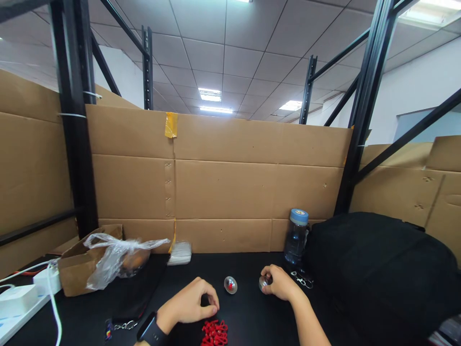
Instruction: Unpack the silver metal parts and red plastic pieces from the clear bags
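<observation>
My right hand (280,283) has its thumb and fingers closed round a small clear plastic capsule (263,282) on the black table. Left of it lies a second clear round capsule (230,285) with something red inside; neither hand touches that one. My left hand (196,302), with a dark watch (153,330) on its wrist, is curled so that thumb and fingertips come together. Whether anything is pinched there is hidden. Just below its fingertips is a pile of red knotted cords (215,333).
A blue-lidded bottle (297,236), metal clasps (302,279) and a black bag (378,274) stand or lie to the right. At left are a tied plastic bag (118,259), a cardboard box (74,274), a power strip (25,307) and a keychain (124,325). Cardboard (223,187) walls the back.
</observation>
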Tool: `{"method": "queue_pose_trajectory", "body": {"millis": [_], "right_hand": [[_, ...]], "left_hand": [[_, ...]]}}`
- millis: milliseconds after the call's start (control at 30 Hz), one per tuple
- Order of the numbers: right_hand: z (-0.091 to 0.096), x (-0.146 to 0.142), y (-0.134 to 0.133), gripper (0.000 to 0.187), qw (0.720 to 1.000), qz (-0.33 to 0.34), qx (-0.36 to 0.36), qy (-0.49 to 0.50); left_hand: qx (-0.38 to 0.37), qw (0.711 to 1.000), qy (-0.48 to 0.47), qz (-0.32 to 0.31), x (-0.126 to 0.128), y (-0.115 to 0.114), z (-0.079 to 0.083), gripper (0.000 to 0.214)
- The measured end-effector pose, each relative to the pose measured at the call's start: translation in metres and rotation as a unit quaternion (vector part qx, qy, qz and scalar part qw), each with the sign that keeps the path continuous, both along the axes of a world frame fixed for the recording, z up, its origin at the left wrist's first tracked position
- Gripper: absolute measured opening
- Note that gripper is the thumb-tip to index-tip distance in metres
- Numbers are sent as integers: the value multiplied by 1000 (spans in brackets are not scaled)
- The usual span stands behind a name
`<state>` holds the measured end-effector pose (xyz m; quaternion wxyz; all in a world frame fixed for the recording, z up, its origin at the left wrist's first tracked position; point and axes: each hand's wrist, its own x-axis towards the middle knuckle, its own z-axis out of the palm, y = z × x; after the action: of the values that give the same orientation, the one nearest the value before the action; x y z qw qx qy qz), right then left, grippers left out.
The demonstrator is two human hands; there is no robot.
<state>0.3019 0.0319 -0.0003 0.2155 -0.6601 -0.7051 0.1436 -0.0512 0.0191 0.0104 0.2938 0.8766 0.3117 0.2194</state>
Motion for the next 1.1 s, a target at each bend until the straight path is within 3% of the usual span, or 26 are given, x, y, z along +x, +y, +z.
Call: {"method": "queue_pose_trajectory", "body": {"millis": [167,267,367,433,567,700,800,967,1100], "right_hand": [[8,-41,-4,42,992,58,105,38],[-2,-75,-7,52,983,146,92,56],[-14,-97,-6,26,979,169,105,39],[-16,-102,-6,20,975,171,134,42],[-5,-106,-10,24,961,206,158,95],[11,-111,-20,21,938,256,156,175],[19,-115,-24,18,931,253,153,214],[27,-118,-31,16,920,273,130,247],[28,-118,-34,18,912,292,107,268]], "left_hand": [[55,997,15,61,-2,4,-6,18],[82,993,4,81,-3,8,-9,20],[93,991,-11,92,-2,11,-13,23],[98,990,-21,97,0,13,-15,25],[99,989,-43,104,5,13,-18,29],[66,992,-57,92,9,10,-14,29],[8,993,-91,77,11,8,-8,28],[-27,992,-123,25,11,6,-2,28],[-46,994,-96,30,9,2,-4,19]]}}
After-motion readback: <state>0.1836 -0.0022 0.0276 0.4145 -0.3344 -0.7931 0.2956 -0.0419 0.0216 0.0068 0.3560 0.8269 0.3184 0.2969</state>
